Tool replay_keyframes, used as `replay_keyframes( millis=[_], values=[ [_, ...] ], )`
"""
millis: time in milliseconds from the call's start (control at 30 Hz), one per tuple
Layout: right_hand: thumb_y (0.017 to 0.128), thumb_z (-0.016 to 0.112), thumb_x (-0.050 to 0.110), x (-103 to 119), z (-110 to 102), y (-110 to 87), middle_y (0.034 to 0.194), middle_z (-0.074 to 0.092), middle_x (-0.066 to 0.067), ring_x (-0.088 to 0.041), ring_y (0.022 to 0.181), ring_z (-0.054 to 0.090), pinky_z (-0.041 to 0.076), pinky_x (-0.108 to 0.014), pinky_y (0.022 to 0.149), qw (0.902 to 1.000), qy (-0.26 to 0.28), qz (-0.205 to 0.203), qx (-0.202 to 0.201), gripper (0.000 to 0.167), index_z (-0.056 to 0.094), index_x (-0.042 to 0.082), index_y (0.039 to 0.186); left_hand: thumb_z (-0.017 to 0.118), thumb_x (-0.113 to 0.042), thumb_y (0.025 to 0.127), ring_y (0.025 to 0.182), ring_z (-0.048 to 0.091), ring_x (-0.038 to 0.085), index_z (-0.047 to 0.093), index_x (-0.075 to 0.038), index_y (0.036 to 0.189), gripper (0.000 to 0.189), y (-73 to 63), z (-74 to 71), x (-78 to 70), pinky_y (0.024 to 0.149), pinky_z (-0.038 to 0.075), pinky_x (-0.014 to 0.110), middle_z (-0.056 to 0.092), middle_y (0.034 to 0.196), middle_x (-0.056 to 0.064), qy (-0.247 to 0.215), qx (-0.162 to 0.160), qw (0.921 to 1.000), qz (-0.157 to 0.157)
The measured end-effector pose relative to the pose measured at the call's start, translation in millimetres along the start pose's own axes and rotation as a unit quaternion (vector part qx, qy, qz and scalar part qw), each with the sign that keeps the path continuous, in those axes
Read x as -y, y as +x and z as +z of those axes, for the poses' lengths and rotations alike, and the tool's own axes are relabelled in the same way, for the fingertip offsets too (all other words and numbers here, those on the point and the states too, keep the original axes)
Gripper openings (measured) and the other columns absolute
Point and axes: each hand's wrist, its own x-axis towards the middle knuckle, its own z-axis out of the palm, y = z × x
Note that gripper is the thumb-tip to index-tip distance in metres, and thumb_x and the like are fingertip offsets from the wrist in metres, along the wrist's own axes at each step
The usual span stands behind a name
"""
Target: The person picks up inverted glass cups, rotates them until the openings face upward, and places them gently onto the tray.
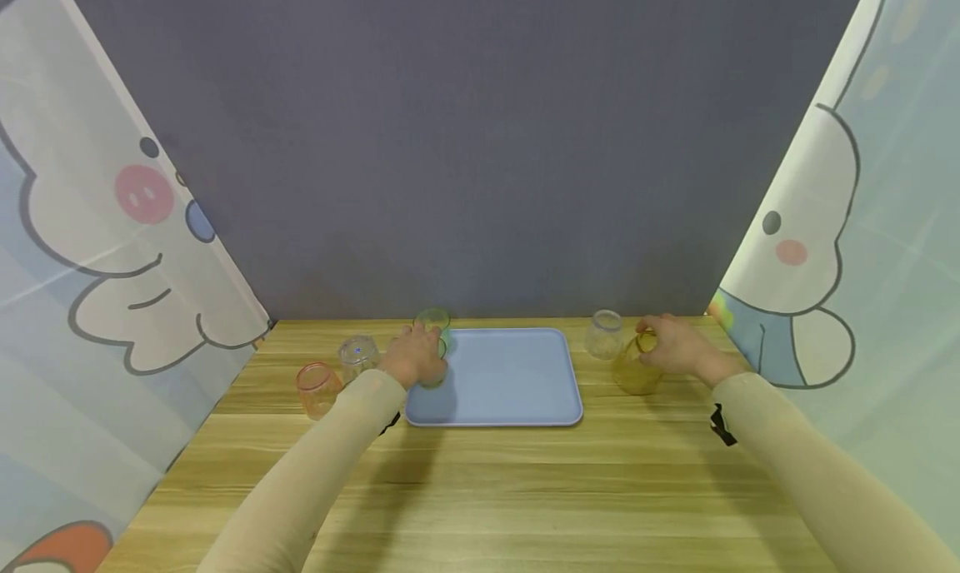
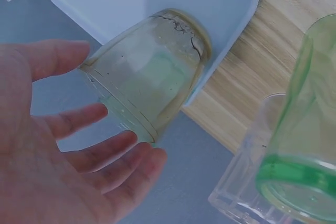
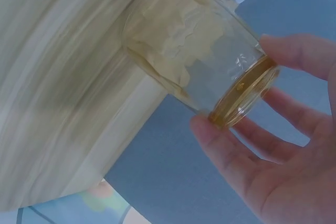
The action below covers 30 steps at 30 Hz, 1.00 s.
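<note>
My left hand point(image 1: 414, 356) reaches over the left edge of a pale blue tray point(image 1: 510, 377). In the left wrist view, a see-through drinking glass point(image 2: 147, 66) with a brownish edge stands on the tray beside that hand. The thumb and loosely bent fingers lie around its near end; whether any fingertip touches it is unclear. At the right, my right hand point(image 1: 675, 348) grips an amber glass point(image 3: 194, 45) by its thick-ringed end, thumb on one side and fingers on the other. The glass's far end is over the wooden table, right of the tray.
A green glass point(image 2: 304, 129) and a clear glass point(image 1: 358, 355) are left of the tray, with a pink glass point(image 1: 318, 390) nearer the front. Another clear glass point(image 1: 603, 336) stands behind the amber one. A grey panel point(image 1: 480, 156) closes off the table's back.
</note>
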Motion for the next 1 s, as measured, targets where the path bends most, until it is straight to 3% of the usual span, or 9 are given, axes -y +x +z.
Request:
replay_keyframes(
  millis=[367,533,800,1000],
  values=[
    [0.083,0.078,0.020,6,0,-7.2,0.120,0.058,-0.034,-0.052,0.111,0.057,0.047,-0.063,0.090,0.9992,0.027,-0.011,-0.028,0.051,0.059,-0.006,0.122,0.059,-0.039,0.098,0.140,0.038,0.045,0.044,-0.008,0.153,0.065,-9.5,-7.7,-8.5,0.110,0.034,0.063,0.043,0.150,0.023,-0.019,-0.016,0.9995,0.022],
    [0.084,0.079,0.022,8,4,-8.0,0.123,0.060,-0.032,-0.052,0.114,0.057,0.047,-0.063,0.093,0.9982,0.044,-0.014,-0.037,0.052,0.059,-0.005,0.123,0.059,-0.039,0.100,0.142,0.036,0.048,0.045,-0.009,0.154,0.063,-16.8,-10.5,-9.3,0.111,0.034,0.063,0.039,0.154,0.026,-0.055,-0.013,0.9977,0.036],
    [0.086,0.079,0.023,18,5,-12.4,0.121,0.062,-0.032,-0.049,0.108,0.060,0.051,-0.061,0.086,0.9952,0.074,-0.017,-0.062,0.051,0.060,-0.004,0.126,0.063,-0.036,0.099,0.127,0.054,0.041,0.055,-0.003,0.144,0.056,-32.0,-5.5,-12.8,0.104,0.045,0.054,0.055,0.140,0.021,-0.123,-0.037,0.9884,0.081],
    [0.085,0.081,0.022,29,4,-15.0,0.117,0.064,-0.029,-0.042,0.100,0.063,0.052,-0.057,0.084,0.9904,0.104,-0.026,-0.086,0.049,0.062,-0.003,0.124,0.063,-0.034,0.100,0.126,0.054,0.038,0.057,-0.005,0.141,0.052,-41.1,-1.0,-16.7,0.104,0.045,0.053,0.056,0.140,0.018,-0.138,-0.062,0.9836,0.098]
  ],
)
